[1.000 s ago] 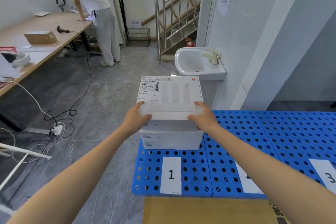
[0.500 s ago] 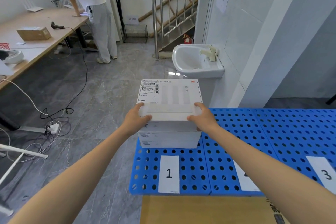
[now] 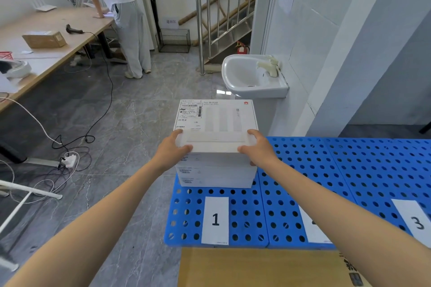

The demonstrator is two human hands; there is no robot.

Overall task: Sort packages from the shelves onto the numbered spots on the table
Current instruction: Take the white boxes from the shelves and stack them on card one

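Two hands on white box (image 3: 219, 121): left hand (image 3: 172, 154) and right hand (image 3: 258, 151) grip its near top corners, fingers curled over edges; box sits just beyond label 1 (image 3: 215, 220) on blue perforated table (image 3: 349, 170)

Behind label 1 (image 3: 215, 220), the left hand (image 3: 171, 155) and right hand (image 3: 260, 154) hold the white box (image 3: 218, 121) by its near corners.

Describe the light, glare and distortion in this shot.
Head view: soft, even light with only faint shadows; a bright glare patch on the floor by the sink; the box held by the left hand and right hand looks washed out on top, its label print too blurry to read; wide-angle warp bows the railing and stretches both forearms; the lower left corner is smeared.
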